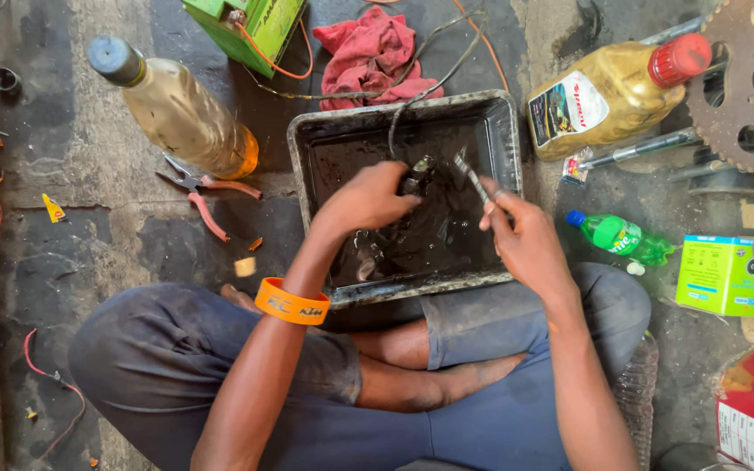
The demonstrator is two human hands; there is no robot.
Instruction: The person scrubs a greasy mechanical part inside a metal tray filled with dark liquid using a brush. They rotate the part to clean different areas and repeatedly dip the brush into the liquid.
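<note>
A dirty rectangular metal tray point(506, 131) holding dark oily liquid lies on the floor in front of my crossed legs. Over it, my left hand point(366, 199), with an orange wristband point(292, 303) on that arm, grips a small dark metal part point(418, 173) attached to a black cable point(434, 83). My right hand point(521, 235) holds a thin metal tool point(471, 177) pointing at that part. More small metal pieces point(366, 260) lie in the liquid below my left hand.
Around the tray: a large amber bottle point(181, 109) and red-handled pliers point(207, 194) at left, a green box point(250, 30) and red rag point(368, 52) behind, a golden oil bottle point(613, 96), sprocket point(748, 83), green plastic bottle point(623, 235) and small boxes point(720, 275) at right.
</note>
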